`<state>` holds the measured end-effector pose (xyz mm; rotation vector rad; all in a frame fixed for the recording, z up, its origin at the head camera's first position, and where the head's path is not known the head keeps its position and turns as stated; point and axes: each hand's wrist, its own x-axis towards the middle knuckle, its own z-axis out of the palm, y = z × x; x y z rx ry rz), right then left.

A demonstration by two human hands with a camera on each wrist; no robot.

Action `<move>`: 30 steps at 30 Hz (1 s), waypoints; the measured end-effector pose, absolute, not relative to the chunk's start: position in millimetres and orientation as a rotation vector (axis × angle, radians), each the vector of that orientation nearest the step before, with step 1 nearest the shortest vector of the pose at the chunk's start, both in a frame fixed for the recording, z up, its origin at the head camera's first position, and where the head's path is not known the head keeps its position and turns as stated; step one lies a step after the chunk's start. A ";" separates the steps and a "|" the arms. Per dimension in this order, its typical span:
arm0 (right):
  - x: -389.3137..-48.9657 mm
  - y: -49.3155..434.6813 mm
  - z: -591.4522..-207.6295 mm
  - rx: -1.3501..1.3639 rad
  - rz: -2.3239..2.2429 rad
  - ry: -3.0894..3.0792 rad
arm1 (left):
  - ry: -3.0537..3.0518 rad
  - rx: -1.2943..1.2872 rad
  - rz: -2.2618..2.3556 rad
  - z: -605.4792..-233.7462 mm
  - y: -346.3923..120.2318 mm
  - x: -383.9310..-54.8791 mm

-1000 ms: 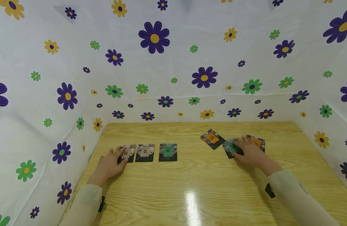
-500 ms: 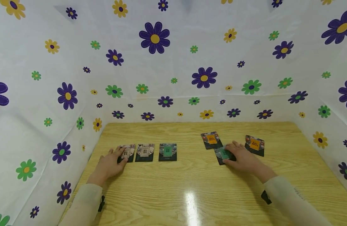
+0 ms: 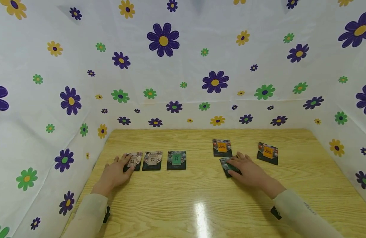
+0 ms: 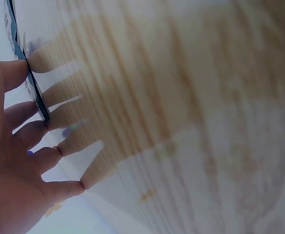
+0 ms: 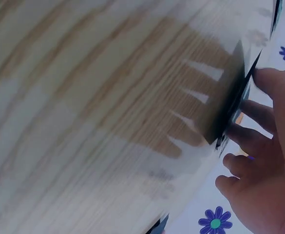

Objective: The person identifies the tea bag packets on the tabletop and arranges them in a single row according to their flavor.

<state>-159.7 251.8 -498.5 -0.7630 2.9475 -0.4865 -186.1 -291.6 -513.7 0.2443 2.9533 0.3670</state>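
Observation:
Small flat printed packets lie on the wooden table (image 3: 183, 198). In the head view my left hand (image 3: 115, 173) rests with spread, fairly straight fingers at the leftmost beige-labelled packet (image 3: 136, 162); its thumb and fingertips touch it, as the left wrist view also shows. My right hand (image 3: 250, 171) holds a green-labelled packet (image 3: 226, 165) between thumb and fingers, covering much of it. In the right wrist view this packet (image 5: 238, 105) is slightly raised off the table at the thumb end.
A second beige-labelled packet (image 3: 152, 161) and a green-labelled one (image 3: 176, 160) stand in line with the leftmost. One orange-labelled packet (image 3: 222, 148) lies just behind the right hand's packet, another (image 3: 267, 153) farther right. Flower-printed cloth (image 3: 183, 66) walls the table's back and sides.
My right hand has moved left and nearer with the green-labelled packet, away from the right orange-labelled one. The other orange-labelled packet has turned straighter. My left hand has stayed put.

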 end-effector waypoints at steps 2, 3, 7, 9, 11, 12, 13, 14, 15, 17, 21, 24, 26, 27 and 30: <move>-159.1 248.9 -498.6 -0.789 -0.485 2.933 | 2.950 0.245 0.371 -512.9 -291.3 -185.3; -159.0 247.5 -498.8 -0.797 -0.484 2.928 | 2.948 0.245 0.374 -512.5 -291.1 -184.9; -159.5 243.0 -499.2 -0.793 -0.495 2.921 | 2.941 0.245 0.381 -509.9 -291.0 -183.7; -160.5 241.2 -499.5 -0.781 -0.498 2.919 | 2.940 0.246 0.379 -509.3 -291.0 -183.2; -161.8 240.6 -499.7 -0.778 -0.498 2.915 | 2.938 0.246 0.378 -509.0 -290.8 -183.0; -162.6 240.7 -499.5 -0.771 -0.501 2.913 | 2.937 0.245 0.379 -509.0 -290.5 -182.9; -163.2 241.1 -499.0 -0.763 -0.508 2.909 | 2.936 0.245 0.381 -508.9 -290.3 -182.8; -163.9 242.2 -498.5 -0.748 -0.516 2.905 | 2.936 0.246 0.381 -508.9 -290.1 -182.8; -164.5 243.8 -497.9 -0.737 -0.524 2.901 | 2.938 0.247 0.382 -508.9 -290.0 -183.0; -165.4 248.7 -495.2 -0.724 -0.551 2.890 | 2.944 0.252 0.384 -509.5 -289.8 -183.2; -166.2 258.7 -489.4 -0.731 -0.540 2.872 | 2.955 0.250 0.394 -511.3 -290.8 -184.4; -165.6 262.2 -488.8 -0.763 -0.499 2.871 | 2.954 0.247 0.398 -511.9 -292.4 -184.8; -165.2 262.7 -490.5 -0.781 -0.491 2.872 | 2.951 0.248 0.397 -512.2 -292.7 -184.2; -165.0 262.5 -491.4 -0.783 -0.496 2.870 | 2.947 0.247 0.401 -512.4 -292.8 -184.0; -165.2 259.4 -492.9 -0.782 -0.532 2.868 | 2.944 0.244 0.399 -512.5 -293.0 -184.6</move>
